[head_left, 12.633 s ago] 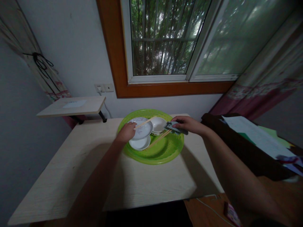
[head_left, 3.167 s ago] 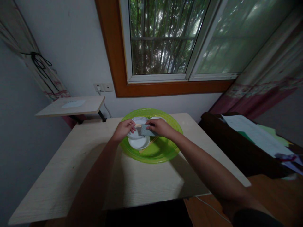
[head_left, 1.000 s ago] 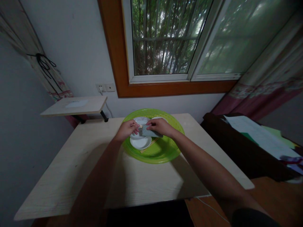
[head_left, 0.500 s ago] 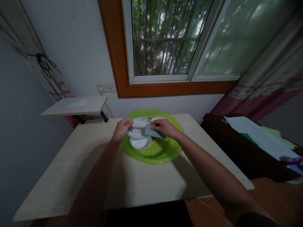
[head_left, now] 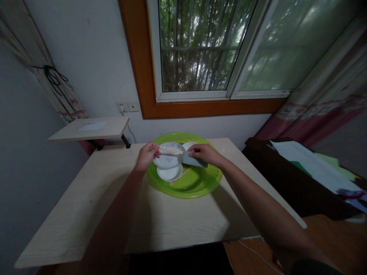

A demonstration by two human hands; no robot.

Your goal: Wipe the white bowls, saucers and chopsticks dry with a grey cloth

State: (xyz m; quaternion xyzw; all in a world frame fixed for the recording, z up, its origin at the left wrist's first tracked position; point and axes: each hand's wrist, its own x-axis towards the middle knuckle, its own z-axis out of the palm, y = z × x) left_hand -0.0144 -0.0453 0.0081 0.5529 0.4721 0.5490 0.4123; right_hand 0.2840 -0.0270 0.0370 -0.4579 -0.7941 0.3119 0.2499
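Observation:
My left hand (head_left: 148, 156) is closed on the near ends of a pair of wooden chopsticks (head_left: 171, 151), which point right above a white plate (head_left: 168, 160). My right hand (head_left: 205, 153) pinches a grey-green cloth (head_left: 195, 159) at the other end of the chopsticks. Below both hands stands a bright green basin (head_left: 197, 190). In it are the plate, a small white dish (head_left: 169, 173) overlapping the plate's near edge, and a white bowl (head_left: 189, 145) partly hidden by my right hand. More chopsticks (head_left: 181, 175) lie slanted in the basin, their upper part under the cloth.
The basin sits on a pale wooden table (head_left: 172, 221) against the wall. A small raised shelf (head_left: 111, 128) with a paper on it is at the left. A dark brown piece of furniture (head_left: 275, 175) with papers (head_left: 315, 164) stands at the right, below the window (head_left: 206, 49).
My right hand has slid the cloth rightward along the chopsticks, baring more of them. My left hand has shifted slightly left. Earlier, the cloth was crumpled and the right hand farther right.

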